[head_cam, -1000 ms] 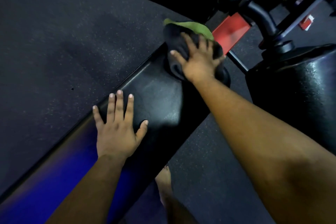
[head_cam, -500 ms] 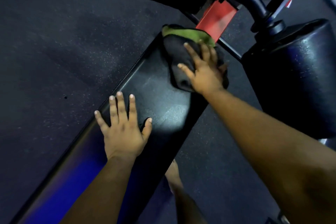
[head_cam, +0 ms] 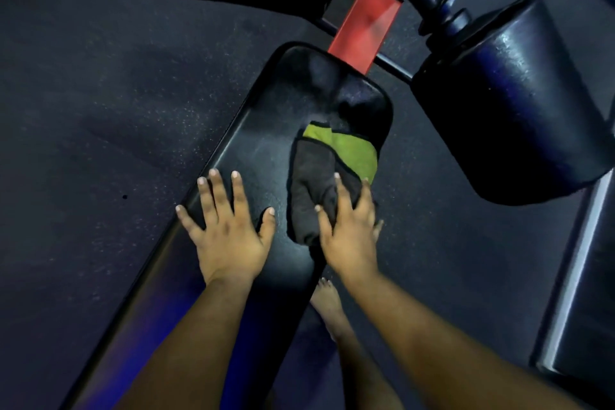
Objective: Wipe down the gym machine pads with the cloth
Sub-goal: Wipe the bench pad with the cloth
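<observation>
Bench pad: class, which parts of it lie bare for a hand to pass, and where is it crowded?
Bare: the far rounded end of the bench pad, between the cloth and the red bracket. Crowded: the middle, where the left hand lies flat beside the cloth under the right hand.

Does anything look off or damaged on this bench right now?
Nothing stands out. The bench pad looks intact, with no tear visible. The cloth lies bunched on it under the right hand, and the left hand rests flat beside it.

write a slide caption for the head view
Right hand presses cloth on bench pad; left hand rests flat.
</observation>
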The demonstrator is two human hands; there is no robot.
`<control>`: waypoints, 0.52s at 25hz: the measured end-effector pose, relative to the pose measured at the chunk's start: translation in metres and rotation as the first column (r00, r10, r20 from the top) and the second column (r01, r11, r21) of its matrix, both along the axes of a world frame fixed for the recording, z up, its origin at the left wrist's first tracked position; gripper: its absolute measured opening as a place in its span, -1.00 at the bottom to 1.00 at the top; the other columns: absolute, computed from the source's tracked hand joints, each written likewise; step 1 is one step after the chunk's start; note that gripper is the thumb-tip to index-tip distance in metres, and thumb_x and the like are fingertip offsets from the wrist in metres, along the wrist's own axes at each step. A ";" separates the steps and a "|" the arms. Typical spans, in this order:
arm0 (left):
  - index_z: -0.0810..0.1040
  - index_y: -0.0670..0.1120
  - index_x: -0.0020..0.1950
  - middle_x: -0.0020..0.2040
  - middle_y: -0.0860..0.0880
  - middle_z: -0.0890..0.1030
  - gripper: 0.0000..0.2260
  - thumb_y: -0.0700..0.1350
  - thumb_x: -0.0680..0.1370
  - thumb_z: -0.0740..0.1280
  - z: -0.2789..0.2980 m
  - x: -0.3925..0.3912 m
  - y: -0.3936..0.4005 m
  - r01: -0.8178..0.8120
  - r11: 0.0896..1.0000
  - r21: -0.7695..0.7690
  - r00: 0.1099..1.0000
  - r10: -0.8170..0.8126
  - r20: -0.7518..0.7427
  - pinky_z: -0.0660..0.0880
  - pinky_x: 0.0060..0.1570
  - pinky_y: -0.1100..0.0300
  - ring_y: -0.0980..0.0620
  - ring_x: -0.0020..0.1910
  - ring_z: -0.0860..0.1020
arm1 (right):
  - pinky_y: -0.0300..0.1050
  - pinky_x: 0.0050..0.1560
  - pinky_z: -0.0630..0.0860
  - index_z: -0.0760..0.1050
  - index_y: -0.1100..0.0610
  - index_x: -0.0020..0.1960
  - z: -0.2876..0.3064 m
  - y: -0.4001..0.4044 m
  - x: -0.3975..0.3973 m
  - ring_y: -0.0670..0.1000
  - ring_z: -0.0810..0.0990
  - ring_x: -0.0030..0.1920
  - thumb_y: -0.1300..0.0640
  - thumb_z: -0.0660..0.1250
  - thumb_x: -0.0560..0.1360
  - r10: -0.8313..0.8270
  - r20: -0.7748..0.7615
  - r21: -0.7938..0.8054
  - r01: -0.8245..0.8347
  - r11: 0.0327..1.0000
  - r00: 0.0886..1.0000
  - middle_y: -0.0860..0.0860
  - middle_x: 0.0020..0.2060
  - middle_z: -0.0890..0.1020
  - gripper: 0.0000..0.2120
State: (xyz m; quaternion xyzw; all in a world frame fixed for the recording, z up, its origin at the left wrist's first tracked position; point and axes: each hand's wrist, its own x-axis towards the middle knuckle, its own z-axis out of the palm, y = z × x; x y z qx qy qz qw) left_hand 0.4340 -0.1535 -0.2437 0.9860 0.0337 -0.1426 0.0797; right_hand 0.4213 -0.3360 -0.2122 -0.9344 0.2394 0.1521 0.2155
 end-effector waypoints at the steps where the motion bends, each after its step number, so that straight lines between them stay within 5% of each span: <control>1: -0.09 -0.07 0.67 0.67 -0.18 -0.14 -0.27 0.33 0.64 -0.07 0.000 -0.001 0.000 -0.001 1.000 0.002 1.000 0.001 0.007 -0.11 0.49 -0.46 -0.16 0.65 -0.16 | 0.51 0.45 0.09 0.07 -0.21 0.59 0.001 -0.005 0.015 0.21 -0.02 0.60 -0.21 0.20 0.59 0.009 0.017 0.000 -0.009 1.000 1.000 0.10 0.63 -0.09 -0.38; 5: -0.07 -0.07 0.67 0.67 -0.19 -0.10 -0.33 0.24 0.67 0.01 -0.002 -0.001 0.000 -0.002 1.000 -0.016 0.999 0.002 0.038 -0.12 0.50 -0.43 -0.17 0.65 -0.13 | 0.59 0.37 0.10 -0.20 -0.30 0.59 -0.005 -0.003 0.072 0.33 -0.25 0.58 -0.40 0.13 0.53 0.074 -0.068 -0.016 -0.075 0.997 0.995 0.01 0.61 -0.31 -0.22; 8: -0.04 -0.06 0.68 0.68 -0.13 -0.07 -0.39 0.16 0.70 0.02 -0.003 -0.004 0.005 -0.002 0.995 -0.101 0.997 0.009 0.071 -0.13 0.51 -0.41 -0.12 0.65 -0.12 | 0.53 0.29 0.29 -0.17 -0.31 0.60 -0.008 0.013 0.039 0.29 -0.32 0.58 -0.43 0.16 0.50 0.117 -0.029 -0.033 -0.118 0.992 0.993 -0.04 0.61 -0.31 -0.20; 10: -0.02 -0.06 0.67 0.68 -0.09 -0.07 -0.39 0.17 0.69 0.00 0.001 -0.006 0.012 0.011 0.984 -0.179 0.998 0.001 0.064 -0.18 0.53 -0.37 -0.07 0.66 -0.13 | 0.42 0.31 0.37 -0.08 -0.31 0.60 -0.004 0.019 -0.006 0.27 -0.25 0.59 -0.29 0.26 0.53 0.131 -0.003 0.039 -0.131 0.991 0.991 -0.08 0.61 -0.28 -0.23; 13: -0.05 -0.04 0.68 0.68 -0.09 -0.13 -0.35 0.26 0.68 0.00 0.011 -0.011 0.023 0.108 0.977 -0.185 0.992 -0.118 -0.040 -0.26 0.54 -0.30 -0.05 0.65 -0.19 | 0.22 0.30 0.47 0.22 -0.23 0.55 0.001 0.016 -0.070 0.23 0.15 0.54 -0.08 0.36 0.54 0.131 0.011 0.151 -0.131 0.980 0.991 -0.05 0.60 -0.03 -0.37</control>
